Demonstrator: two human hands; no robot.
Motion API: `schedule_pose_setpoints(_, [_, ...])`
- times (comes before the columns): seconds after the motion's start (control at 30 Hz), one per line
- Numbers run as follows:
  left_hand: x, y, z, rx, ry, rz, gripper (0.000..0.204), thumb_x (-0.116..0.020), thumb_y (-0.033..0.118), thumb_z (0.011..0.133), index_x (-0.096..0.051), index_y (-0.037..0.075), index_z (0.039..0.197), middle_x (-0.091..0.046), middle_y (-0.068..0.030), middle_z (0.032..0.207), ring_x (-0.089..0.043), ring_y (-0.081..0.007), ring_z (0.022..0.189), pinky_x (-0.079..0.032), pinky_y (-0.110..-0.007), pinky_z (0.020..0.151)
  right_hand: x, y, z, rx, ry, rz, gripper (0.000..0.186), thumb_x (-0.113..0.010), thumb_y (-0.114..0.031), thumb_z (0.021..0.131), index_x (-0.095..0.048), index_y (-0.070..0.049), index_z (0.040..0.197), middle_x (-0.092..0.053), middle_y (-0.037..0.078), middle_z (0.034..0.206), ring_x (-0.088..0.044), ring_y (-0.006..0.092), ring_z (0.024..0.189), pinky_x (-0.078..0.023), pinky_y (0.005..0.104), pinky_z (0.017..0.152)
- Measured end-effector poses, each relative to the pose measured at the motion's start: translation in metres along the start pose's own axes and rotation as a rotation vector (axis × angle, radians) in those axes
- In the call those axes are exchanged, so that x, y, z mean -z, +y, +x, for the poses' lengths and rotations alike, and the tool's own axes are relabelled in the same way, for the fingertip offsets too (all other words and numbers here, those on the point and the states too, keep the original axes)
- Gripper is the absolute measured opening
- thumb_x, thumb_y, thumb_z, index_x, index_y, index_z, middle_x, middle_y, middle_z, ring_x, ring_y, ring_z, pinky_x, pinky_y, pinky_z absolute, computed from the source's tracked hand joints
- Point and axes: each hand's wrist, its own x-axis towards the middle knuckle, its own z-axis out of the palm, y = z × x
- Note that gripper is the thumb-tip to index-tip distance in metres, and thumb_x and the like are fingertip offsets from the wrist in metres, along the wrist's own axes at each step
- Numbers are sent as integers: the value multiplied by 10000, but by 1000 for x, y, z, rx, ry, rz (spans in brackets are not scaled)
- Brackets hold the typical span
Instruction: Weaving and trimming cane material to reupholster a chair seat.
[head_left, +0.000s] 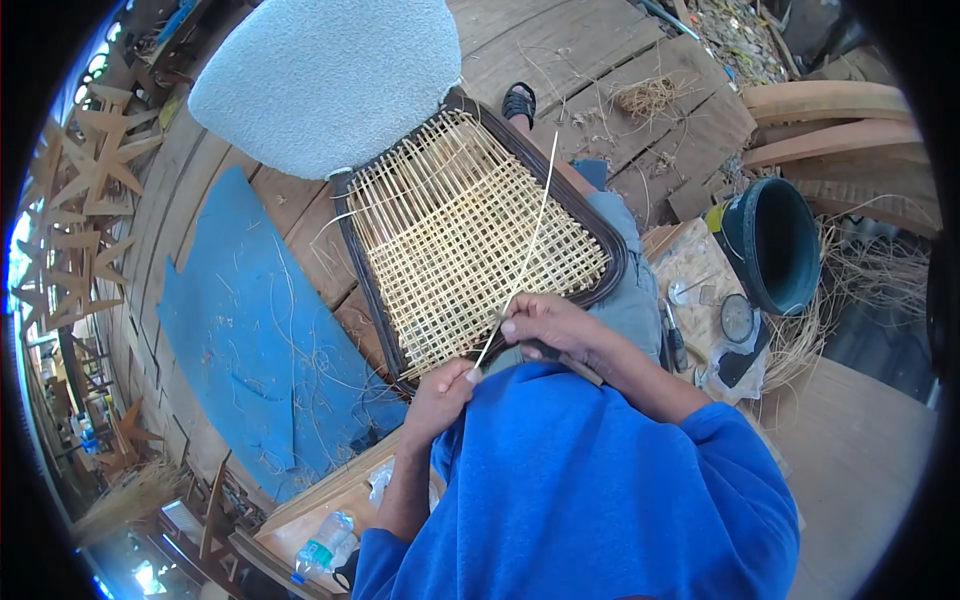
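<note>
A pale cane strand (pixel 541 213) runs from over the woven seat down to both my hands. My left hand (pixel 442 398) pinches its lower end close to my shirt. Just above and to the right, my right hand (pixel 552 327) closes on the same strand. A slim tool with a dark part (pixel 541 349) lies under the right palm; its kind is unclear. In front of me, the cane seat (pixel 470 265) sits in a dark brown chair frame (pixel 612 255). Its near part is a close lattice, while the far part has mostly lengthwise strands.
The light blue chair back (pixel 335 85) rises beyond the seat. A blue sheet (pixel 235 330) with cane scraps covers floorboards at left. To the right stand a dark green bucket (pixel 765 245) and a board with small tools (pixel 700 262). A plastic bottle (pixel 325 545) lies lower left.
</note>
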Motion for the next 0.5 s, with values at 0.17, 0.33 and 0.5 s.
schedule_pose_setpoints(0.17, [26, -12, -23, 51, -8, -8, 165, -513, 167, 861, -584, 22, 826, -507, 37, 660, -433, -36, 591, -356, -189, 530, 19, -31, -6, 95, 147, -1, 141, -591, -129, 802, -494, -41, 854, -506, 19, 654, -457, 84, 438, -344, 209, 369])
schedule_pose_setpoints(0.33, [70, -42, -50, 232, 100, 63, 192, -538, 207, 836, -601, 26, 824, -471, 39, 597, -423, -49, 552, -360, -213, 505, 69, -72, -12, 230, 371, -109, 147, -584, -169, 815, -499, -56, 858, -503, 6, 676, -462, 64, 443, -373, 195, 359])
schedule_pose_setpoints(0.5, [112, -87, -78, 324, 283, 94, 196, -536, 205, 826, -600, 21, 801, -456, 39, 576, -406, -48, 534, -340, -223, 479, 107, -109, -24, 325, 417, -113, 165, -588, -196, 824, -492, -62, 831, -498, 4, 676, -457, 61, 448, -376, 192, 357])
